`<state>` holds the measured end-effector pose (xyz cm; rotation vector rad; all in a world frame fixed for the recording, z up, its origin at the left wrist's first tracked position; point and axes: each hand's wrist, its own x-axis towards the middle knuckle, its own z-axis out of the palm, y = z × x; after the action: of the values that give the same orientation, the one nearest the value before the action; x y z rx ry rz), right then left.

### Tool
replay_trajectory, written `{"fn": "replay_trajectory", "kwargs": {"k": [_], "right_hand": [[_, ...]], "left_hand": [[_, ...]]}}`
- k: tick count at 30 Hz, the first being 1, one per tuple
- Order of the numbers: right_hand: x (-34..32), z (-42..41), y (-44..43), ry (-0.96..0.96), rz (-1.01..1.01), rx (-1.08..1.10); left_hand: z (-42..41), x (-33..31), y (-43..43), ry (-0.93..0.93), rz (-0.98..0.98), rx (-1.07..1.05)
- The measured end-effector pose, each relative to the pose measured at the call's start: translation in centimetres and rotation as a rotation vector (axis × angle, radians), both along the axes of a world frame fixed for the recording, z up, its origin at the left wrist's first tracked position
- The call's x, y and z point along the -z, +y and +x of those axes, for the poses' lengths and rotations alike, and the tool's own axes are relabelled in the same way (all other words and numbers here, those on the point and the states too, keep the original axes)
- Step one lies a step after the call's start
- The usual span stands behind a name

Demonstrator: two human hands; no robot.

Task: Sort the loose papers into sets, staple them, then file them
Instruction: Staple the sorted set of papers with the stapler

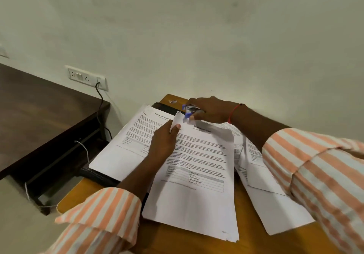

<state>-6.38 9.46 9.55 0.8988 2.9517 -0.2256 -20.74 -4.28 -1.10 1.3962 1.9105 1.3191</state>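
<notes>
One view only, from a wide-angle camera worn on the person's head. It looked forward and down over a wooden desk (pixel 177 242), close enough that the striped sleeves (pixel 319 174) entered from the bottom corners (straight edges bowed near the frame's sides). The papers (pixel 197 204) filled the lower middle; a pale wall (pixel 197 27) took the upper half.

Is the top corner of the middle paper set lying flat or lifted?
Lifted: the left hand pinches the corner up toward the blue stapler held by the right hand.
</notes>
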Motion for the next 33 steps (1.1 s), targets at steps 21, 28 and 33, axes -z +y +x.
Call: {"fn": "replay_trajectory", "kwargs": {"k": [21,28,33], "right_hand": [[0.0,-2.9,-1.5,-0.160,0.208,-0.133],[-0.4,-3.0,-0.6,-0.283,0.258,-0.164],[0.1,-2.8,0.2,-0.292,0.233,-0.137]], "left_hand": [[-0.3,1.6,1.3,0.042,0.077,-0.006],[-0.5,1.8,1.3,0.059,0.059,0.009],[-0.5,1.8,1.3,0.059,0.068,0.016]]}}
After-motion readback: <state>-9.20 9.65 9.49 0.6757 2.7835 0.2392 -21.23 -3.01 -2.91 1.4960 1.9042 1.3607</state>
